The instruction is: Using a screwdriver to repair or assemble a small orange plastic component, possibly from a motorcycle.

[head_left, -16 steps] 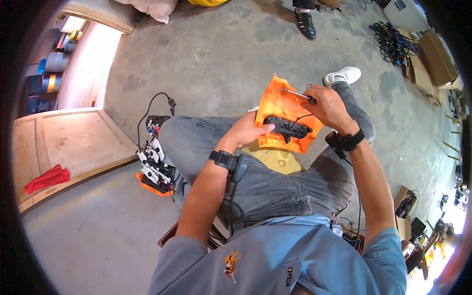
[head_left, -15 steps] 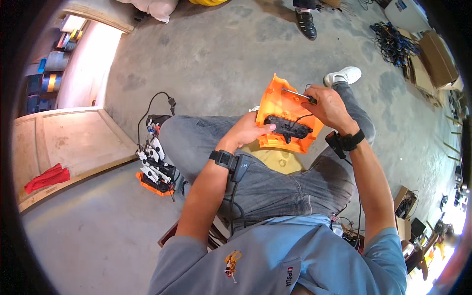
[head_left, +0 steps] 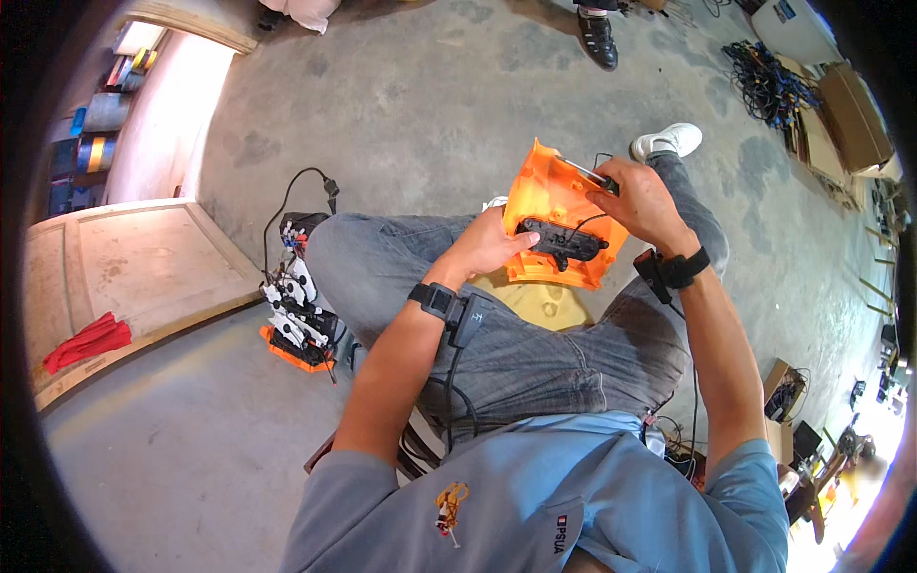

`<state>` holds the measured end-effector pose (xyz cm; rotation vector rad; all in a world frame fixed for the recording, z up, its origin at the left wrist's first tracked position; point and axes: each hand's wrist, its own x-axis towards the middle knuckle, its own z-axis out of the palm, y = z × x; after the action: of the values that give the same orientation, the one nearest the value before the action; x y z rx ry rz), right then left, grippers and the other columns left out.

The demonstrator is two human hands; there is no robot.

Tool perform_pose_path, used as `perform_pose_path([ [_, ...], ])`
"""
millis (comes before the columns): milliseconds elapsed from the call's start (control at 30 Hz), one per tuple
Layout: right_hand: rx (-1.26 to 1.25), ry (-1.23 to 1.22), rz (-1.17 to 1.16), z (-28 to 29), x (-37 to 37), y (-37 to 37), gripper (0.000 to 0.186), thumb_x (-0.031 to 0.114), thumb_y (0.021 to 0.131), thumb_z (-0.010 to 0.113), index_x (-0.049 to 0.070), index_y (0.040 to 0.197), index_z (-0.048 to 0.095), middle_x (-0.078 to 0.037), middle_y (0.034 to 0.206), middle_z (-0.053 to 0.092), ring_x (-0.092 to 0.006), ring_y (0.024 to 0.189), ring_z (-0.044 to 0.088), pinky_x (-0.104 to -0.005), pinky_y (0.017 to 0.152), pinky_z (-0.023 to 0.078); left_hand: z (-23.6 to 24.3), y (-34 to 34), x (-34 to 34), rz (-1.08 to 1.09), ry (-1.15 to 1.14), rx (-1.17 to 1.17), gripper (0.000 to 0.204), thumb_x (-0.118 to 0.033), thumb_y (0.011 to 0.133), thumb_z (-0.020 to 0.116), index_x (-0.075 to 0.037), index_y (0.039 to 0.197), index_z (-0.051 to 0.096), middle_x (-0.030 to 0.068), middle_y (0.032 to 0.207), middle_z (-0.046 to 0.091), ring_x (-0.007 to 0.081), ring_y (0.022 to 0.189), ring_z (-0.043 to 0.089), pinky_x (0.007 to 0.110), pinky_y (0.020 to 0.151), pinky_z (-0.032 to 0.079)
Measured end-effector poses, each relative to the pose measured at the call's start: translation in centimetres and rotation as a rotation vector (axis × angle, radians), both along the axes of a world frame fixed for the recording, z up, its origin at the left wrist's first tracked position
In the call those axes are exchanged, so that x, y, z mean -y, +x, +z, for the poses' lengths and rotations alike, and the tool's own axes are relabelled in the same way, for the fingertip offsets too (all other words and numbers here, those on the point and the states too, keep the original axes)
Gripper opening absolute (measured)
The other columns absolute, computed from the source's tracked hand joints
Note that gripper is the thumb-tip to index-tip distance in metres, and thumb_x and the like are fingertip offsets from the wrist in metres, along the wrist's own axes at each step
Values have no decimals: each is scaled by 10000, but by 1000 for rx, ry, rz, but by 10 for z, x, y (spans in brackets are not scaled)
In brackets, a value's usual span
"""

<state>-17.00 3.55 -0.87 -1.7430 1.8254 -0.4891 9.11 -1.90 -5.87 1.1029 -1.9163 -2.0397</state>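
I sit with an orange plastic shell (head_left: 554,205) resting on my lap. A black part (head_left: 564,244) lies across its lower half. My left hand (head_left: 489,245) grips the shell's lower left edge, thumb on the black part. My right hand (head_left: 642,199) holds a thin metal screwdriver (head_left: 585,173) against the shell's upper right side. Both wrists wear black bands with cables.
An orange, white and black device (head_left: 296,320) with a black cable stands on the concrete floor by my left knee. A wooden platform (head_left: 124,277) with a red cloth (head_left: 88,341) lies left. Another person's shoe (head_left: 599,36) is at the top. Boxes and cables (head_left: 774,81) crowd the right.
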Motion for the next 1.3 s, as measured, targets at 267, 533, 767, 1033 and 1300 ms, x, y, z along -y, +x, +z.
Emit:
perform_pose_path([
  [267, 157, -180, -345, 5, -20, 7, 195, 133, 893, 706, 2, 1037, 710, -174, 922, 693, -298, 835, 672, -377, 753, 516, -3, 3, 2, -20, -31, -10, 265, -64, 949, 651, 31, 1194, 616, 82, 1048, 710, 159, 947, 633, 331, 897, 505],
  [533, 489, 137, -269, -10, -37, 63, 225, 147, 887, 730, -21, 1021, 663, -104, 846, 700, -166, 798, 672, -315, 729, 528, -8, 2, 3, -66, -8, -54, 282, -45, 936, 647, 21, 1206, 600, 75, 1012, 711, 167, 934, 635, 342, 889, 506],
  [767, 608, 141, -272, -34, -40, 81, 217, 137, 903, 716, -20, 1052, 713, -87, 875, 725, -134, 794, 676, -298, 712, 534, -12, 2, 2, -95, -191, 31, 337, -34, 876, 646, 15, 1206, 599, 192, 1058, 702, 314, 997, 678, 387, 902, 507],
  [1033, 720, 188, -405, -38, -38, 90, 193, 141, 908, 719, -19, 1011, 690, -40, 804, 696, -92, 702, 626, -277, 633, 512, -5, -2, 1, -98, -188, 49, 313, -9, 863, 622, 1, 1176, 598, 197, 1066, 699, 338, 1023, 680, 395, 892, 510],
  [1300, 716, 199, -396, -43, -38, 92, 172, 125, 904, 735, -12, 995, 688, -28, 777, 691, -80, 673, 615, -260, 609, 500, -9, -3, 0, -69, -202, 65, 306, -89, 872, 680, -29, 1165, 617, 154, 1023, 708, 275, 965, 687, 381, 858, 518],
])
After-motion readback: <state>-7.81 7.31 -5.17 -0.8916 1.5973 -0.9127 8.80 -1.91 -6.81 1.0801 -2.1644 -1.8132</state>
